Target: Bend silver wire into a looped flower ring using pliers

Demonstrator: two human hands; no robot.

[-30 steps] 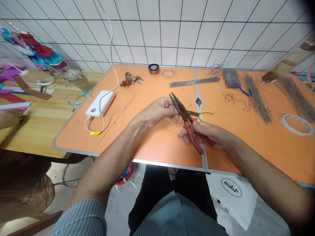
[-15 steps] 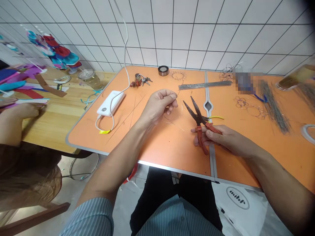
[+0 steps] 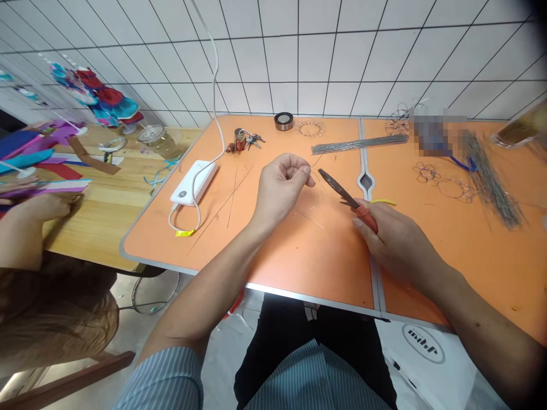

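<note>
Between thumb and fingers, my left hand (image 3: 284, 185) pinches a thin wire (image 3: 317, 162), whose end sticks out to the right. Wrapped in my right hand (image 3: 391, 230) are pliers with red handles (image 3: 364, 215). Their dark jaws (image 3: 335, 185) look closed and point up and left, a short gap from my left fingertips. Faint curved wire and short straight pieces (image 3: 311, 217) lie on the orange table below my left hand. A bundle of straight grey wires (image 3: 359, 144) lies beyond both hands.
A white power bank (image 3: 193, 183) with a cable, keys (image 3: 245, 141) and a tape roll (image 3: 284, 121) are on the orange table (image 3: 290, 265). Bent wire flowers (image 3: 455, 189) and another wire bundle (image 3: 493, 182) lie right. Left, another person's hand (image 3: 45, 208) rests at a wooden table.
The pliers have gone from spread to closed and been turned and raised toward my left hand. My right hand has shifted its grip around the handles. My left hand keeps its pinch.
</note>
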